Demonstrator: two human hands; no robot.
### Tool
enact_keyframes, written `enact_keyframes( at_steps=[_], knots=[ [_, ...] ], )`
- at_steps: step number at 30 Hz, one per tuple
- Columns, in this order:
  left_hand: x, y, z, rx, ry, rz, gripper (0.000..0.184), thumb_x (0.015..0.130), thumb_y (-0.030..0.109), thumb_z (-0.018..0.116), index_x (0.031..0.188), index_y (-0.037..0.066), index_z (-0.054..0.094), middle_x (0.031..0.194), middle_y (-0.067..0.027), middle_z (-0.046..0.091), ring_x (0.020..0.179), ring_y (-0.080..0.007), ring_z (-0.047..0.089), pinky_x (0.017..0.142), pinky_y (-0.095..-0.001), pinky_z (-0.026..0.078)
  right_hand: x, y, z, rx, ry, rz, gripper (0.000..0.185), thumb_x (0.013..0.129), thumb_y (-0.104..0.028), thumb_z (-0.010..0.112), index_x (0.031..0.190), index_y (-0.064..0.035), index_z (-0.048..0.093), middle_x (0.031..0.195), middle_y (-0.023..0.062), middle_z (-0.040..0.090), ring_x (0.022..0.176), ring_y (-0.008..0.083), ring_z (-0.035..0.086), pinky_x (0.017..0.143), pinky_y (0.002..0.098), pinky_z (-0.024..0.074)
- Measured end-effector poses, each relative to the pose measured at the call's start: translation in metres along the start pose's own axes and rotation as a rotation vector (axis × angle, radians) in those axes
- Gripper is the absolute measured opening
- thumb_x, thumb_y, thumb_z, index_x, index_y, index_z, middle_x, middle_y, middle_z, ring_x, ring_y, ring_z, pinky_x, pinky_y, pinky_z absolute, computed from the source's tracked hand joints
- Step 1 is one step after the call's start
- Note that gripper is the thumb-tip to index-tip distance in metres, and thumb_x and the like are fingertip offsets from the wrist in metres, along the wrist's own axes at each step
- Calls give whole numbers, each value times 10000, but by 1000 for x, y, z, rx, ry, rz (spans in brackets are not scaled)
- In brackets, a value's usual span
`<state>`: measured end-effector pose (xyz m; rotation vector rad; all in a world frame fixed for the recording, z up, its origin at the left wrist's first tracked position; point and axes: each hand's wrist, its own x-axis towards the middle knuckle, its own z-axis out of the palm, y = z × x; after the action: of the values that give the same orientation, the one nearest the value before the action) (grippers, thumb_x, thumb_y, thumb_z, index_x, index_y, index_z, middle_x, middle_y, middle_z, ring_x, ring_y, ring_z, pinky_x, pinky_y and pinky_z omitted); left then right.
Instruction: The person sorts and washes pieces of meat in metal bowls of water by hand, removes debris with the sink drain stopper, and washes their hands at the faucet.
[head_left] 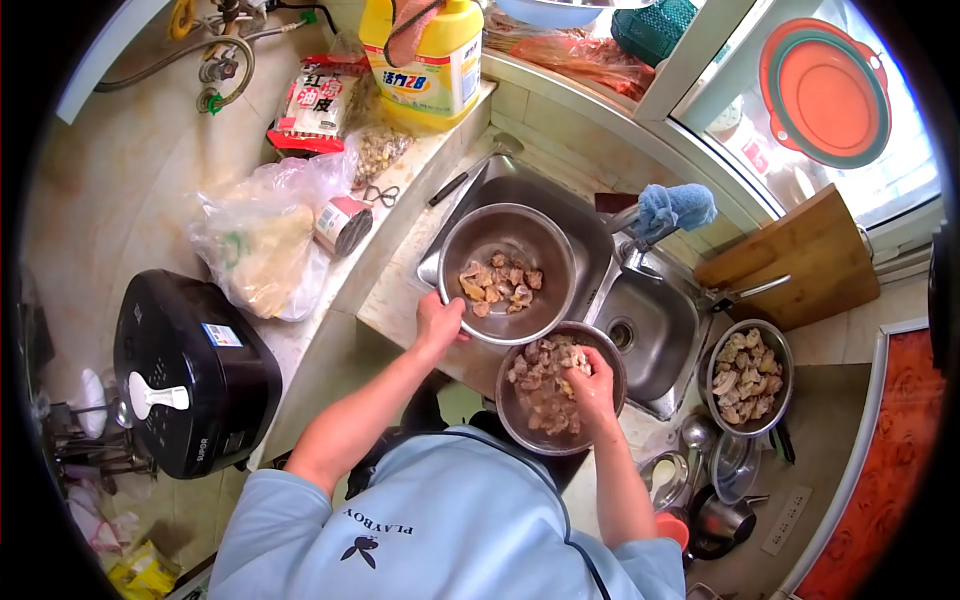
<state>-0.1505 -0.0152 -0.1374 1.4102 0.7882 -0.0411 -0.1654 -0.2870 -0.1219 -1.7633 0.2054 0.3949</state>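
My left hand (440, 325) grips the rim of a steel bowl (548, 250), which sits over the left sink basin. Several chunks of meat (500, 285) lie in its bottom. Nearer to me is a second steel bowl (512, 418), with more meat pieces (545, 385) in murky liquid. My right hand (592, 385) reaches into this second bowl, fingers curled round some pale meat pieces at the right of the pile. The two bowls stand close together, their rims overlapping in view.
A third bowl of meat (745, 378) stands right of the sink (650, 330). A cutting board (795, 265) leans behind it. Ladle (697, 432) and pots are at lower right. On the left are a black rice cooker (195, 370), plastic bags (265, 245) and a yellow detergent jug (425, 65).
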Motion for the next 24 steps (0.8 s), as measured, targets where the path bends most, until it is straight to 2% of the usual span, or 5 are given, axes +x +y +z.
enact_keyframes(
  at_steps=[7,10,17,20,24],
  knots=[
    [-7,23,11,63,-15,-15,235,795,79,502,966,-67,572,694,-147,621,504,-223,625,407,-322,537,60,-87,49,188,-86,-36,391,789,-118,656,1153,-21,552,912,43,599,709,115,576,553,240,487],
    [-6,26,11,92,-17,-14,231,797,77,500,959,-69,574,689,-148,618,504,-228,627,410,-327,540,65,-100,66,137,-31,-41,574,859,-222,645,1354,-33,424,1121,105,586,858,144,583,744,267,479],
    [9,1,-1,22,5,-5,218,791,73,498,919,-88,571,676,-148,613,496,-231,619,408,-321,543,14,-10,-4,-288,128,-39,365,850,-194,599,1153,6,569,1149,180,567,1074,273,546,925,371,417],
    [9,-2,-4,26,17,1,218,789,68,497,918,-91,572,678,-149,615,497,-231,619,406,-322,543,-11,24,11,-796,60,-309,703,720,-372,728,1287,-39,479,1334,287,381,1212,463,369,1002,497,348],
    [7,-2,-5,42,-5,-23,228,789,64,497,936,-92,575,681,-146,617,504,-234,621,403,-327,540,-13,15,44,-1077,-146,-283,967,623,-405,787,1405,-104,304,1424,299,203,1241,539,275,1010,580,304]
  ],
)
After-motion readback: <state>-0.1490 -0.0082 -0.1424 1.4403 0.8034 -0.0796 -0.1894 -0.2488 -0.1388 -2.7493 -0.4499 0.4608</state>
